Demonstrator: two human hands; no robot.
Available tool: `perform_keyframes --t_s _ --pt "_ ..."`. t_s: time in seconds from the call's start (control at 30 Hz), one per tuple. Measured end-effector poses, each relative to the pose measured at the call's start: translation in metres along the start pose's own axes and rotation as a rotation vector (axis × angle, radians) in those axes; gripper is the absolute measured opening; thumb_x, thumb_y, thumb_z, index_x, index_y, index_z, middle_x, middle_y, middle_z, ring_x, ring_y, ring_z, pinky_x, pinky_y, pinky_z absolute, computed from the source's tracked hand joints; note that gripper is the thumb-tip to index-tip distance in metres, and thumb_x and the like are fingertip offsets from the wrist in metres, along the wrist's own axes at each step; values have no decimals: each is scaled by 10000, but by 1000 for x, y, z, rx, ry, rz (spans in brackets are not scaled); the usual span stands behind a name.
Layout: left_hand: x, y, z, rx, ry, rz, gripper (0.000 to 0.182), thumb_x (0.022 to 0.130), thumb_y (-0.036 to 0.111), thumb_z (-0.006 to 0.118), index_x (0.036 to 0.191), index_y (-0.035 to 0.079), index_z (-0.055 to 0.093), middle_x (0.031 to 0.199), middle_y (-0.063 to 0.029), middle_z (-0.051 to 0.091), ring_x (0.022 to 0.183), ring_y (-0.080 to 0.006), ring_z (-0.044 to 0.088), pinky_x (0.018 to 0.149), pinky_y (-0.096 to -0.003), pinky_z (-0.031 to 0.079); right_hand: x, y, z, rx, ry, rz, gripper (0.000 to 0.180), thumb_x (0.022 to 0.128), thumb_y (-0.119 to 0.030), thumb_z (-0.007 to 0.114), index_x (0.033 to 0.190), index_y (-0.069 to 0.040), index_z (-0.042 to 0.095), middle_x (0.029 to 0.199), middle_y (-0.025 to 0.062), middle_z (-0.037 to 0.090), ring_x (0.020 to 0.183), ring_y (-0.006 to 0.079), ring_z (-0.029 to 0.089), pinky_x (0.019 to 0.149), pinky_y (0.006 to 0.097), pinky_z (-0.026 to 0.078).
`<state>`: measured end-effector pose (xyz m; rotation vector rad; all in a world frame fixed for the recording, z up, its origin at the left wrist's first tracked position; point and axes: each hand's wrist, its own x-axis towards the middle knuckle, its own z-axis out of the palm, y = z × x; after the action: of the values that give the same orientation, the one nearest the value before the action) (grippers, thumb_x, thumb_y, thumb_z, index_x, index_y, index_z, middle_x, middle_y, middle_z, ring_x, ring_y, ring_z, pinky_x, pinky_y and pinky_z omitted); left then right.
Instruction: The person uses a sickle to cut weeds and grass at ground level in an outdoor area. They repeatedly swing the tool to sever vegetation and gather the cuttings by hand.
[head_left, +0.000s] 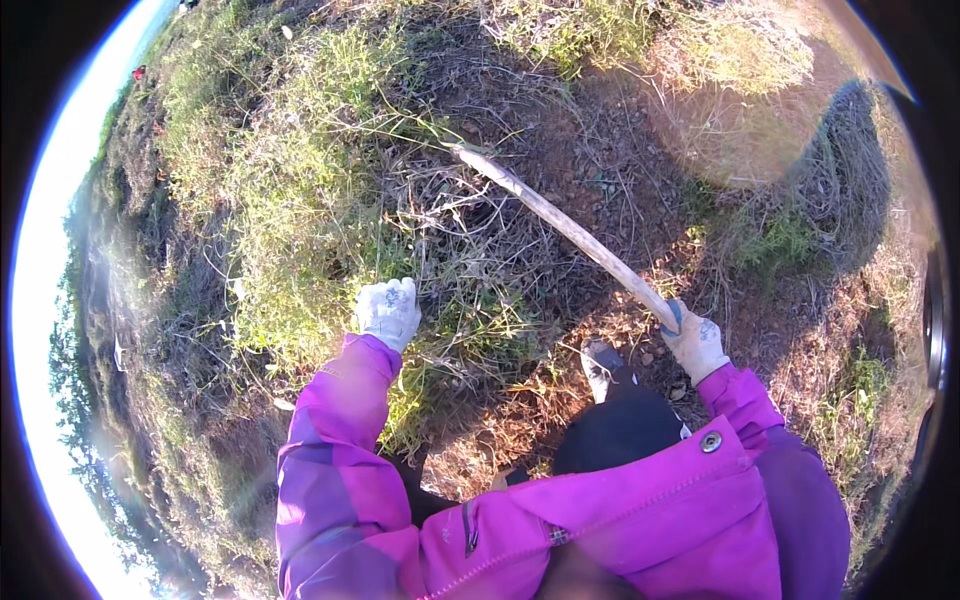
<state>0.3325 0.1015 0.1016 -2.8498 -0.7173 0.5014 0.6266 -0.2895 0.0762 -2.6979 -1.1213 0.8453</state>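
My left hand (388, 311), in a white work glove, is closed at the edge of the green weeds (300, 247); stems rise beside the fist, and the fingertips are hidden. My right hand (694, 341), gloved too, grips the near end of a long, slightly curved wooden handle (577, 236). This handle slants away to the upper left. Its far end lies among green stalks and dry twigs, and whether a tool head is fixed there cannot be told.
Dry cut stems (480, 232) lie tangled ahead of me over reddish soil (622, 112). My shoe (600, 367) stands on bare soil below the handle. A dark shadow (847, 180) falls over grass at the right. Small red spots show at the far upper left.
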Motion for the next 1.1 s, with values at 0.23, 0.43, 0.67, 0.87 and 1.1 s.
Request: perform_keyframes --t_s 0.23,0.43,0.67,0.87,1.1 --pt "4 2 4 -29 -140 -17 271 748 296 711 904 106 597 810 -75 657 793 -273 667 697 -415 515 97 -95 -1 238 216 -153 474 859 -293 665 1263 -73 554 897 155 687 749 322 674 667 401 540" --pt "6 5 -2 18 -179 -34 252 764 297 692 907 112 597 793 -77 654 770 -271 672 680 -417 517 169 -123 16 -32 28 -266 420 884 -342 597 1201 -72 539 865 143 682 798 328 674 691 452 525" --pt "-22 11 -9 -29 -60 -3 153 784 232 629 878 116 593 758 -83 668 678 -268 681 596 -432 512 35 -3 20 67 -22 85 417 837 -267 665 1197 -105 529 884 202 675 818 380 669 728 469 533" --pt "-48 11 -22 -29 -10 95 150 792 225 627 871 107 580 723 -71 648 658 -256 668 567 -425 491 -41 -2 18 405 -71 64 482 759 -336 736 1138 -88 573 976 212 662 929 413 632 797 451 505" --pt "-114 -9 -37 -39 -126 43 255 771 275 654 954 108 595 747 -79 640 652 -270 653 579 -420 490 -15 -66 -8 387 69 54 461 786 -320 702 1145 -62 573 929 225 667 900 397 645 782 457 507"
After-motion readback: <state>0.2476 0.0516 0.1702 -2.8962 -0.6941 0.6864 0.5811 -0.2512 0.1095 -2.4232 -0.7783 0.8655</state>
